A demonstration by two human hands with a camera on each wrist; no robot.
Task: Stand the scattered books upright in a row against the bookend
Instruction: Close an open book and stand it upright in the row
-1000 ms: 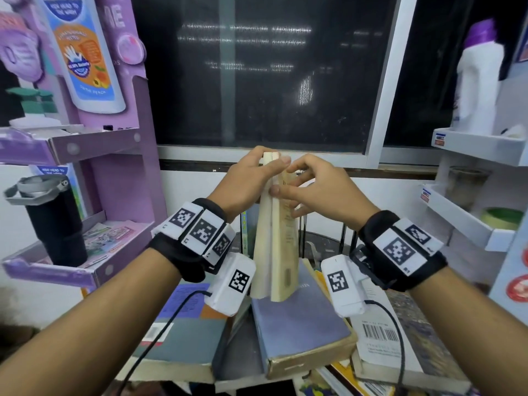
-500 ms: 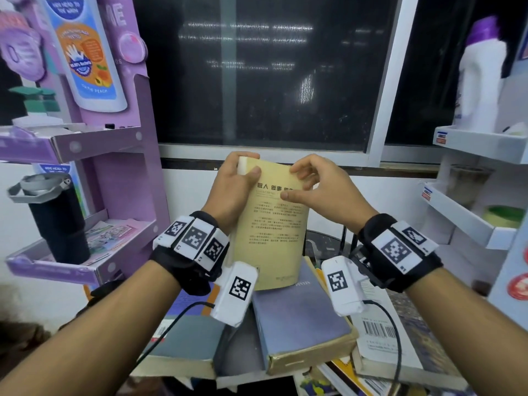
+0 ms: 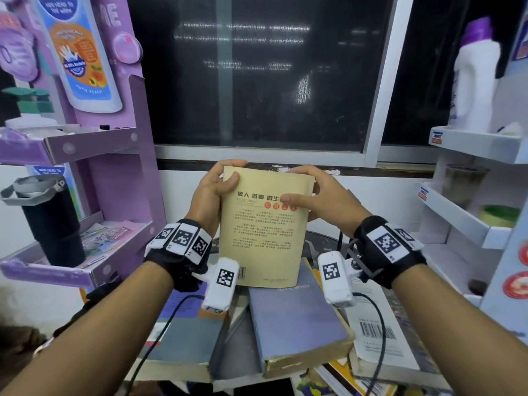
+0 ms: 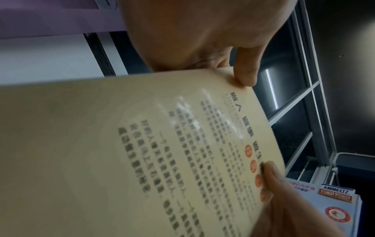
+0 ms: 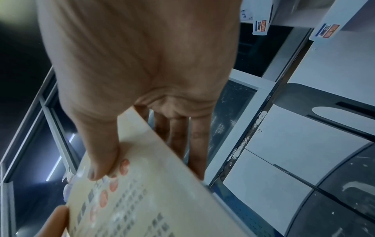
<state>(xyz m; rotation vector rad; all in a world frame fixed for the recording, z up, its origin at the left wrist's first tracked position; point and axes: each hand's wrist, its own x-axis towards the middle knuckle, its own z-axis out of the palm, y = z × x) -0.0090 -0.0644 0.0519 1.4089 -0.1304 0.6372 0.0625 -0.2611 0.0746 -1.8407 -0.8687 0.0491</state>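
Note:
A thin tan paperback (image 3: 261,230) with Chinese print stands upright, its cover facing me, above the pile of flat books. My left hand (image 3: 214,192) grips its upper left edge, thumb on the cover and fingers behind. My right hand (image 3: 320,195) grips the upper right corner, thumb (image 5: 101,162) pressed on the cover (image 5: 142,200) and fingers behind. The left wrist view shows the same cover (image 4: 142,152) with my left thumb (image 4: 246,73) at its corner. A grey-blue hardback (image 3: 294,321) lies flat under it. No bookend can be made out.
More books lie flat: a blue-grey one (image 3: 185,338) at left and a white one with a barcode (image 3: 377,335) at right. A purple shelf unit (image 3: 94,247) with a black flask (image 3: 48,221) stands left, a white rack (image 3: 468,224) right, a dark window (image 3: 257,75) behind.
The tan book was edge-on between my hands; it has been turned so its cover faces me. My right hand shifted to the upper right corner and my left to the left edge.

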